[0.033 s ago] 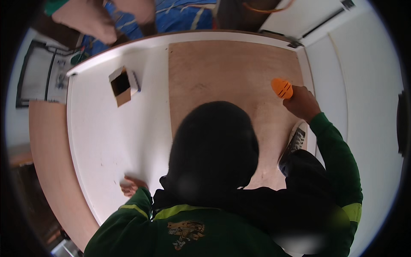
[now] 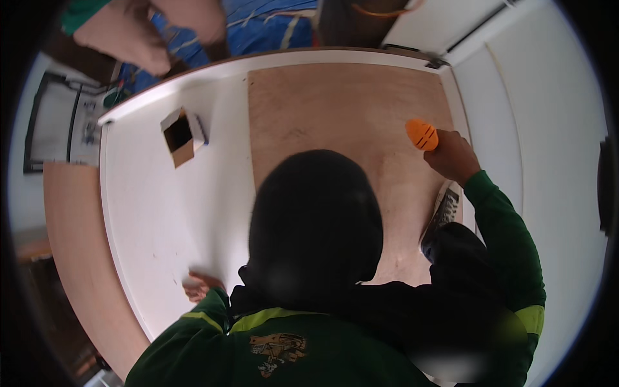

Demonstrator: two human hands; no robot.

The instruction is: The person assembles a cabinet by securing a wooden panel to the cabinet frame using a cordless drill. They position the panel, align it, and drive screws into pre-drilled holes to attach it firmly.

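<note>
My right hand (image 2: 452,157) is closed around an orange power tool (image 2: 422,135) with dark vent slots. Its rounded end shows; the rest is hidden by the hand and the viewing angle, so its exact kind is unclear. The tool is over the right part of a brown plywood sheet (image 2: 309,109). At the lower left, my left hand (image 2: 202,285) is held low over a white panel (image 2: 155,213), its fingers apart and nothing seen in them. Whether it touches the panel I cannot tell. A black-hooded head (image 2: 316,216) covers the middle.
An open cardboard box (image 2: 182,153) stands on the white panel at the upper left. A shoe (image 2: 441,216) rests near the plywood's right edge. White walls (image 2: 554,161) rise on the right. Beyond the far rim are a person's legs (image 2: 132,35) and a blue tarp (image 2: 258,32).
</note>
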